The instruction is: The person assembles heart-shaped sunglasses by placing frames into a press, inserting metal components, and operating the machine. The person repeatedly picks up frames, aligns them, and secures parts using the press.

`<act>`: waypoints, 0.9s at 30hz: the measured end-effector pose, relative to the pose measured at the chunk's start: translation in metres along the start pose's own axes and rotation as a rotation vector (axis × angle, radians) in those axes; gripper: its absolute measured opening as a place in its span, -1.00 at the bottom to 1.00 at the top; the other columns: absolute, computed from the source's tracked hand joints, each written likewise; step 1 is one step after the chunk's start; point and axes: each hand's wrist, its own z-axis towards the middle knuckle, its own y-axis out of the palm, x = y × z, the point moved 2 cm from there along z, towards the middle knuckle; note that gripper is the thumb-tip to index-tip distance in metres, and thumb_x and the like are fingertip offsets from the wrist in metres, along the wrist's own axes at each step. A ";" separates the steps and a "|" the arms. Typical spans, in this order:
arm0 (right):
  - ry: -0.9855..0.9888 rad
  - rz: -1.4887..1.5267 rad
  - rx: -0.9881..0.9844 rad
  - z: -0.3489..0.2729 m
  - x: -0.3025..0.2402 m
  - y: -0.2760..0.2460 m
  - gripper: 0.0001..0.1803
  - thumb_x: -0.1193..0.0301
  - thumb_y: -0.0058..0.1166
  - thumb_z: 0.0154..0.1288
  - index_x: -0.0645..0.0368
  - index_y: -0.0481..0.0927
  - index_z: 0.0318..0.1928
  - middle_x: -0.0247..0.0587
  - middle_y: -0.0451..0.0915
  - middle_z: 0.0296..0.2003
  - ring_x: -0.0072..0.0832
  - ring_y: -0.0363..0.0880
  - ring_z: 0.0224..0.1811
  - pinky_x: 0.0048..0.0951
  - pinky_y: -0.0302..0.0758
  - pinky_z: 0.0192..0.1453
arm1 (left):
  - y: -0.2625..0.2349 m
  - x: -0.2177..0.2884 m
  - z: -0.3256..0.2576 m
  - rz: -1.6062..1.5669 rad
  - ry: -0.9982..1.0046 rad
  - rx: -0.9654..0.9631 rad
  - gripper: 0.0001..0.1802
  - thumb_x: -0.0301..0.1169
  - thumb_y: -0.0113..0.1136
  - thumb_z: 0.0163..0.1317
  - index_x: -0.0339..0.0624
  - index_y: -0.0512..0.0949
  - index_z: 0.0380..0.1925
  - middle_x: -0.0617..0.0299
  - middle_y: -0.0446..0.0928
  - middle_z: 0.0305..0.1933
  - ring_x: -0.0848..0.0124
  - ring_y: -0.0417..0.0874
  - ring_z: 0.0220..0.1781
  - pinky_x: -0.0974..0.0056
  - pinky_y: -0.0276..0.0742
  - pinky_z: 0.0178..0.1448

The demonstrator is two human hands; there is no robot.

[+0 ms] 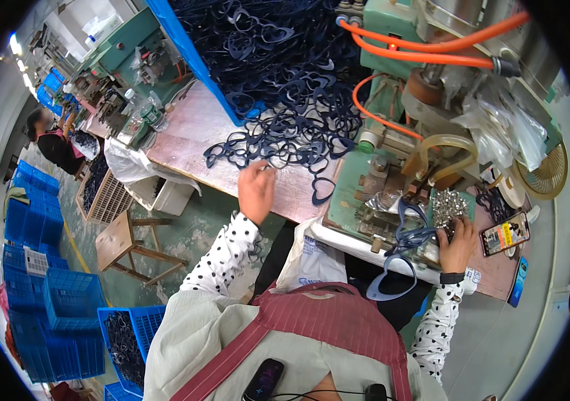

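Note:
My left hand [257,194] is over the pink tabletop, just short of a spread of dark blue heart-shaped eyeglass frames [291,137]. Its fingers are curled together, and whatever may be between them is too small to make out. My right hand [458,246] reaches into a heap of small silvery metal parts [450,207] at the side of a green machine [351,194]. Those fingers are bent, their tips partly hidden among the parts. Left of this hand, several blue eyeglass frames [413,234] are bunched together, one heart-shaped frame [392,279] hanging over the edge.
A blue crate [195,57] heaped with frames lies at the back of the table. Orange hoses [425,50] arch across the machine. A lit phone [505,234] lies at the right. Left are a wooden stool [119,237], stacked blue crates [74,301] and a seated person [58,144].

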 end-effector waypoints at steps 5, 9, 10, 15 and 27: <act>0.038 0.046 0.104 0.002 0.012 0.018 -0.82 0.39 0.21 0.17 0.21 0.57 -0.27 0.00 0.54 0.01 -0.02 0.41 0.14 -0.06 0.30 0.20 | 0.006 -0.099 0.008 0.150 -0.270 0.197 -0.87 -0.42 0.20 0.22 -0.17 0.65 -0.27 0.02 0.55 -0.13 0.06 0.52 -0.09 0.08 0.40 0.04; 0.288 0.245 0.180 -0.014 0.026 0.014 -0.88 0.45 0.09 0.27 0.26 0.56 -0.26 0.06 0.57 -0.17 -0.01 0.49 -0.04 -0.13 0.37 0.08 | 0.029 -0.096 0.058 0.399 -0.210 0.123 -0.58 -0.12 0.22 0.23 0.20 0.58 0.11 -0.05 0.37 0.26 -0.01 0.38 0.22 0.04 0.29 0.28; 0.350 0.296 0.172 -0.013 0.028 0.022 -0.88 0.45 0.08 0.28 0.27 0.56 -0.26 0.08 0.57 -0.19 -0.01 0.50 -0.08 -0.13 0.39 0.05 | 0.049 -0.116 0.065 0.339 -0.259 0.012 -0.48 -0.04 0.20 0.23 0.35 0.48 0.22 -0.04 0.23 0.41 -0.06 0.28 0.34 0.01 0.21 0.37; 0.362 0.282 0.284 -0.001 0.011 0.023 -0.81 0.45 -0.02 0.28 0.33 0.57 -0.21 0.13 0.59 -0.27 0.04 0.53 -0.14 -0.09 0.43 -0.01 | 0.094 -0.108 0.077 0.018 -0.343 -0.292 -0.55 -0.15 0.10 0.33 -0.08 0.52 0.15 -0.02 0.61 0.07 0.02 0.63 0.07 0.09 0.49 0.16; 0.389 0.287 0.406 -0.003 0.004 0.017 -0.90 0.44 0.24 0.11 0.04 0.70 -0.31 -0.21 0.60 -0.44 -0.20 0.53 -0.22 -0.17 0.39 -0.06 | 0.071 -0.067 0.129 -0.561 -0.304 -0.264 -0.22 -0.37 0.32 0.20 -0.30 0.18 0.37 -0.07 0.42 0.27 0.19 0.41 0.30 0.24 0.31 0.32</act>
